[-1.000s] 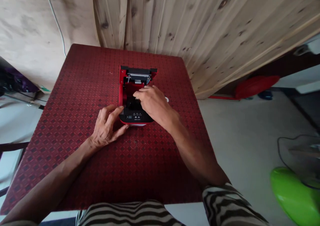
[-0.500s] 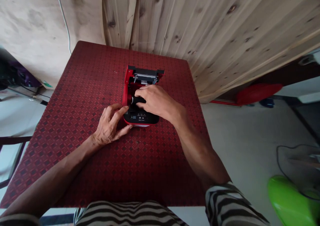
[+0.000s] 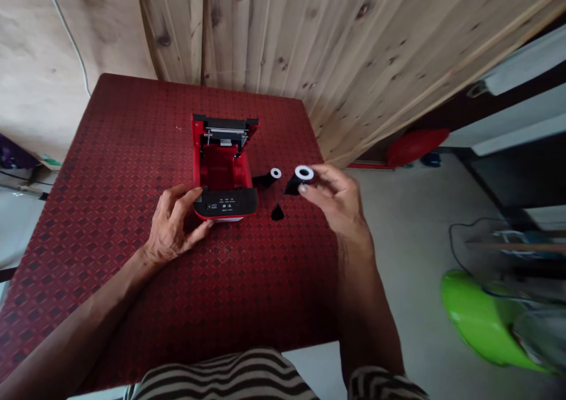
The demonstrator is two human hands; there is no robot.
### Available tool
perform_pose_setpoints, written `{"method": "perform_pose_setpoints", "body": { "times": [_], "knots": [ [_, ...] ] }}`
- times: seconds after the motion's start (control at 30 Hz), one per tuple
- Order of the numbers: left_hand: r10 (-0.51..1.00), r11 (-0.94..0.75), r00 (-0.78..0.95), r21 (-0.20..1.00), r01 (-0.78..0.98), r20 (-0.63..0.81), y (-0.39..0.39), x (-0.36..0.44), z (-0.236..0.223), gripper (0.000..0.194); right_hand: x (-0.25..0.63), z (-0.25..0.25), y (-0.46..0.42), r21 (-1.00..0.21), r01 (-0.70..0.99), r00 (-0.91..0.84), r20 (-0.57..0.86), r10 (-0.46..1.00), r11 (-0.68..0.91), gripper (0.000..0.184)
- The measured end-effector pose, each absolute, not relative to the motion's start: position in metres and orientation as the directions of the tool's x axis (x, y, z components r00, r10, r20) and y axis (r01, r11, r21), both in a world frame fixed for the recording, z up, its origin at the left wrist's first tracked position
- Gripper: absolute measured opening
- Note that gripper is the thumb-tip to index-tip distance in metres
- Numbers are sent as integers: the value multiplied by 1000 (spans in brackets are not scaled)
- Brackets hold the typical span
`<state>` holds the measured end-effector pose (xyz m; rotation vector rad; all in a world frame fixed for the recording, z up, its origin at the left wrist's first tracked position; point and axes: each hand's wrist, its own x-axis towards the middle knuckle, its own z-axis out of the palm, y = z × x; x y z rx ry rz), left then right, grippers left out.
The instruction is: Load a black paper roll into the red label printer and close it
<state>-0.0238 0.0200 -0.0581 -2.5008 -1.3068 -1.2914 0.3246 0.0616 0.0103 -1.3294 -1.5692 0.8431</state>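
Observation:
A red and black label printer stands on the table with its lid raised, its red inner bay exposed. My left hand grips the printer's front left corner, fingers on top and thumb low at the front. Off to the printer's right, my right hand pinches a black ribbon roll by its end, the white hollow core facing up. A second black ribbon roll with a white core is beside the printer's right wall. Between the rolls and nearer me is a loose black piece of ribbon.
A red patterned cloth covers the table, which meets a wooden plank wall at the back. Beyond the table's right edge, a green plastic object and a red one are on the floor side.
My right hand has come out of the printer bay and moved right with a ribbon roll. The inside now shows, as does the second roll. My left hand keeps its hold; the view has shifted right.

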Motion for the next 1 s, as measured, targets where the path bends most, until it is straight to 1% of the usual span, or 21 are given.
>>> {"method": "perform_pose_setpoints", "body": {
  "times": [0.07,0.17,0.27,0.4,0.47,0.53,0.6,0.63,0.67,0.7,0.73,0.77,0.8,0.83,0.9,0.93,1.0],
  "knots": [
    [662,-648,296,328,687,688,20,-24,-58,70,330,-12,45,-927,352,-38,127,991,132,27],
    [672,-640,293,334,692,681,21,-24,-57,71,320,-37,21,-910,403,-94,70,993,102,24],
    [675,-637,294,333,695,677,21,-24,-56,71,305,-50,8,-894,444,-122,13,992,66,26],
    [669,-635,291,323,702,684,22,-24,-56,70,307,-49,5,-887,460,-118,-6,993,49,30],
    [664,-637,297,311,705,686,22,-25,-55,71,318,-42,7,-912,409,-169,-50,984,24,41],
    [662,-644,306,310,699,685,22,-25,-55,72,330,-33,14,-936,352,-201,-87,976,-11,44],
    [666,-646,309,318,694,679,22,-25,-53,73,339,-29,27,-938,346,-140,-54,989,-3,40],
    [669,-645,309,321,694,676,21,-25,-53,73,340,-29,37,-929,369,-86,-8,996,24,40],
    [672,-642,309,321,696,673,21,-25,-52,73,339,-32,47,-914,401,-38,50,998,61,44],
    [670,-641,311,314,700,674,21,-25,-52,74,335,-37,58,-893,440,-13,103,995,98,51],
    [669,-640,312,309,704,674,21,-25,-52,74,330,-43,69,-868,478,-16,143,990,134,59],
    [667,-639,311,307,705,677,21,-25,-52,74,324,-50,79,-845,511,-36,164,986,159,62],
    [667,-639,308,307,705,679,21,-25,-52,74,318,-58,87,-824,539,-55,174,983,176,59],
    [664,-640,305,309,703,682,22,-25,-53,74,312,-64,94,-809,560,-63,176,982,181,53],
    [658,-646,301,312,697,691,22,-25,-54,74,303,-71,100,-801,577,-26,177,984,159,37],
    [657,-647,298,315,694,692,22,-25,-55,75,302,-70,100,-809,570,3,176,984,142,32],
    [654,-651,298,316,690,695,22,-25,-56,76,306,-56,91,-840,526,34,177,984,133,30]
  ]
}}
